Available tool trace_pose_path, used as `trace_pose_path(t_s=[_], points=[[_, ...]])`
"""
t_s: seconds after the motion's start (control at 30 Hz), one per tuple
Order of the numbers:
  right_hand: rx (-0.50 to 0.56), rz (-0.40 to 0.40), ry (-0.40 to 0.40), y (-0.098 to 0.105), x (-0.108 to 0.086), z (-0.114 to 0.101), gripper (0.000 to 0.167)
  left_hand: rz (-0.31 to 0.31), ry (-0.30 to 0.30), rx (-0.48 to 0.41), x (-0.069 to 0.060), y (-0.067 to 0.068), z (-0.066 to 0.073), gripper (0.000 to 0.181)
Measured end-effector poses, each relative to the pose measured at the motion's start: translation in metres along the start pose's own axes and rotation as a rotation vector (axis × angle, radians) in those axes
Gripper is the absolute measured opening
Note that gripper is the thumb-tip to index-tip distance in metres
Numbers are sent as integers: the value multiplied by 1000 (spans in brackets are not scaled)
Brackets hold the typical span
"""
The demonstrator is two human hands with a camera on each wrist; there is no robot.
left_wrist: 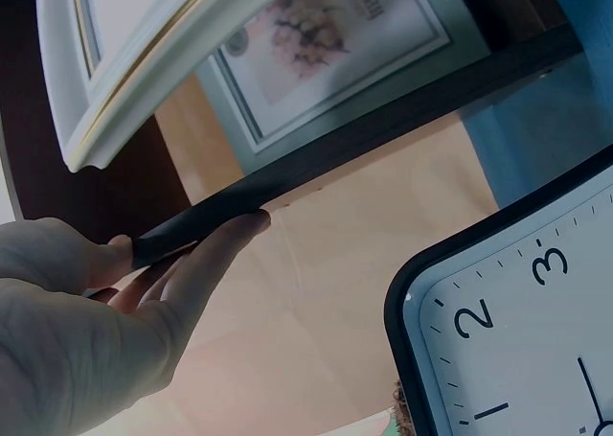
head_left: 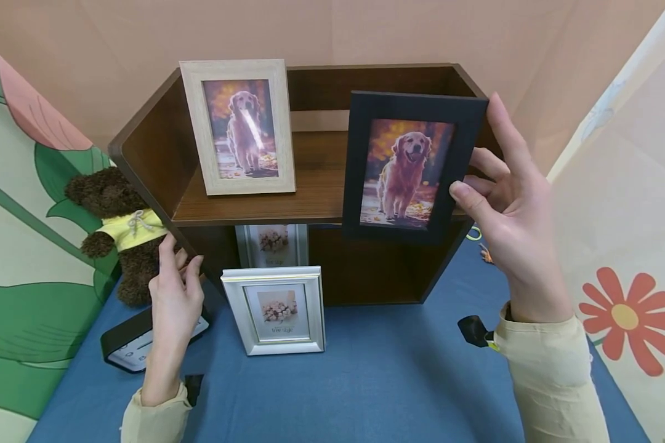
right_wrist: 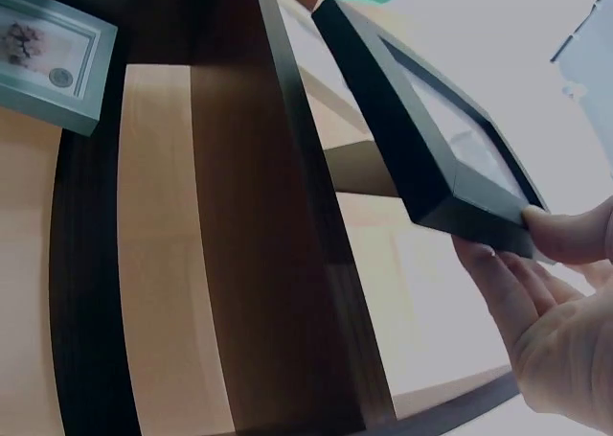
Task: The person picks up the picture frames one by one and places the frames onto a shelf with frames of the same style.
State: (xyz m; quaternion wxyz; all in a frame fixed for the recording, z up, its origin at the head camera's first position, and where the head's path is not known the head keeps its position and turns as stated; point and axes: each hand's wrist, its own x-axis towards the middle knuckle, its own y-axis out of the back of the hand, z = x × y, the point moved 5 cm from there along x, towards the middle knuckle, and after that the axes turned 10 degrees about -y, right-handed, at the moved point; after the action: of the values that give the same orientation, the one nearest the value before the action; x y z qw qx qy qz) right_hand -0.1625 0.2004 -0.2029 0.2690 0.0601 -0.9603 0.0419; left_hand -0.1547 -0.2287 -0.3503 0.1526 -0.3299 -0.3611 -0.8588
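From my head, I see my right hand (head_left: 523,212) pinching the black photo frame (head_left: 410,167) by its right edge, before the upper level of the shelf unit (head_left: 321,175). I expect it light and stiff, with a fragile, slick front, so 1 grip on the border suits it.

At my left wrist, my left hand (left_wrist: 96,326) pinches the side panel (left_wrist: 374,132); the clock (left_wrist: 532,335) is cut off.

At my right wrist, my thumb presses the front border, fingers behind; the frame's back is hidden, its picture unreadable.
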Motion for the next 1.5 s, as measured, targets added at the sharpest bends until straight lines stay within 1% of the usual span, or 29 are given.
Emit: trace_pose_path(t_s=[0.13, 0.33, 0.57, 0.77, 0.87, 1.03, 1.13, 1.33, 1.5], points=[[-27, -3, 6, -5, 6, -1, 80, -3, -4, 0, 0, 0, 1, 57], [-122, 1, 58, -11, 16, -2, 78, 1, 0, 3, 0, 1, 1, 55], [-146, 51, 37, -12, 25, 4, 80, -1, -1, 6, 0, 1, 1, 55], [-152, 27, 48, -18, 32, 5, 80, -1, 2, 1, 1, 1, 0, 55], [-150, 34, 27, -21, 35, 6, 79, -1, 6, -1, 1, 1, 0, 56], [-196, 81, -25, -22, 39, 7, 80, 0, 1, 6, 1, 0, 0, 56], [-211, 95, -35, -22, 42, 7, 80, 3, -5, 11, 2, 0, 0, 55], [-196, 86, -26, -24, 52, 12, 78, 8, -1, 13, 1, 0, 0, 55], [-183, 90, -59, -24, 63, 21, 79, 9, 3, 16, 0, 0, -1, 55]])
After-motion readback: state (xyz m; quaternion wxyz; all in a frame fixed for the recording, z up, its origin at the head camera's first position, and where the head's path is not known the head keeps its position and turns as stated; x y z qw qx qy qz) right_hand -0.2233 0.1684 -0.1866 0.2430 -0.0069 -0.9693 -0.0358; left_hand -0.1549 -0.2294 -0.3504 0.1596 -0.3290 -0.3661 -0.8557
